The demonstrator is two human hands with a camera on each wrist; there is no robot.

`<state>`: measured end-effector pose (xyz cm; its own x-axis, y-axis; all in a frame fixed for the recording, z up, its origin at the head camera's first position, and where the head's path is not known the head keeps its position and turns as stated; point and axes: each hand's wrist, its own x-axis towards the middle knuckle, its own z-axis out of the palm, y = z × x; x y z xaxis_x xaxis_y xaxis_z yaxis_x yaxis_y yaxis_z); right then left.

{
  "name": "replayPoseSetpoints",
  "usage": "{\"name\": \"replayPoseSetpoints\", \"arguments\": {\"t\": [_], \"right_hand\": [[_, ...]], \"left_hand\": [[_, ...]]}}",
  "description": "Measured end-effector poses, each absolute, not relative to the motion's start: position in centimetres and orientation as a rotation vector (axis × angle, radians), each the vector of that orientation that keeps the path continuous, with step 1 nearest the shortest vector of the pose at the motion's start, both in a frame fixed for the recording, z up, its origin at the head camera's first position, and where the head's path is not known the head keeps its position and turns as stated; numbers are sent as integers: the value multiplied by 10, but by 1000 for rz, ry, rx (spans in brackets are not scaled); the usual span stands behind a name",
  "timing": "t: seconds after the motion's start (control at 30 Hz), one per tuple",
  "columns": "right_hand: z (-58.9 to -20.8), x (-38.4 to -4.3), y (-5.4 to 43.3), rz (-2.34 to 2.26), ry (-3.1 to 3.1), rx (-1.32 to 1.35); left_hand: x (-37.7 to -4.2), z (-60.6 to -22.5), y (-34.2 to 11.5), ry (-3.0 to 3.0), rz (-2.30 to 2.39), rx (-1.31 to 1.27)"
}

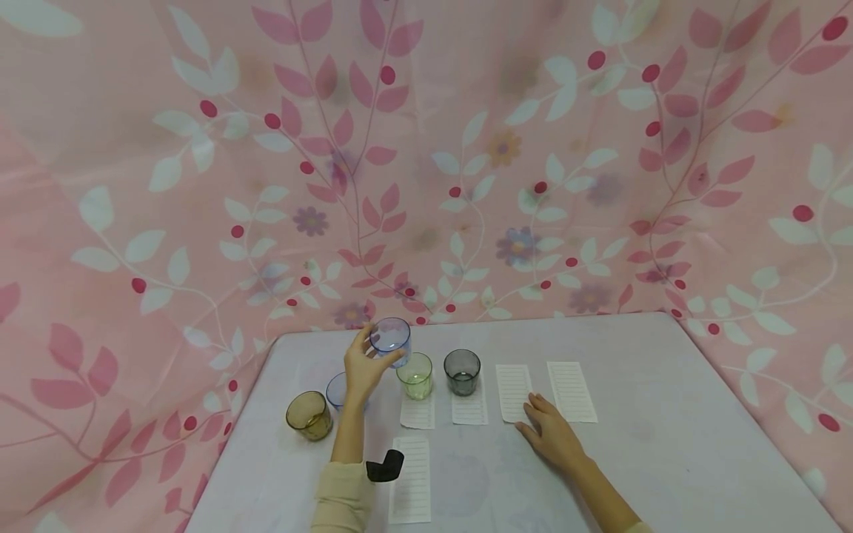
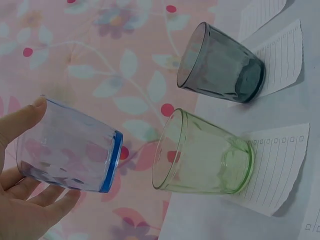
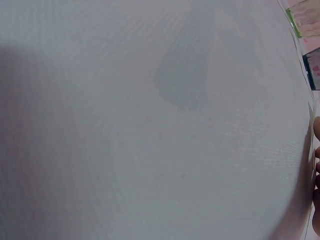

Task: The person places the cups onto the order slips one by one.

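My left hand [image 1: 365, 364] grips a clear blue glass [image 1: 391, 338] lifted above the table, thumb and fingers around its side; in the left wrist view the blue glass [image 2: 70, 150] sits in my left hand [image 2: 25, 200]. Beside it stand a green glass [image 1: 415, 374] [image 2: 202, 155] and a grey glass [image 1: 462, 371] [image 2: 220, 62], each on a lined paper slip [image 1: 417, 414]. A second blue glass [image 1: 336, 389] stands partly hidden behind my wrist, and an amber glass [image 1: 309, 414] stands at the left. My right hand [image 1: 549, 433] rests flat on the table [image 1: 666, 444], fingertips touching a bare slip [image 1: 514, 392].
Another bare lined slip [image 1: 571, 391] lies right of the hand, and one more slip [image 1: 412, 480] lies near the front by my left sleeve. A pink leaf-patterned curtain [image 1: 426, 148] surrounds the table on three sides. The right wrist view shows only table surface [image 3: 150, 125].
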<state>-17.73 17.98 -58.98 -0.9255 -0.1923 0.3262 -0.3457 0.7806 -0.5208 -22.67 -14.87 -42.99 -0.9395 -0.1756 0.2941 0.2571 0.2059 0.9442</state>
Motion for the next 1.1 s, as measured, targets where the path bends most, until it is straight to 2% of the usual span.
{"name": "replayPoseSetpoints", "arguments": {"t": [0.87, 1.1], "right_hand": [[-588, -185, 184, 901, -2730, 431], [-588, -187, 187, 871, -2764, 469]], "left_hand": [[-232, -415, -98, -2139, -1861, -247], [-249, -436, -85, -2148, -1889, -266]]}}
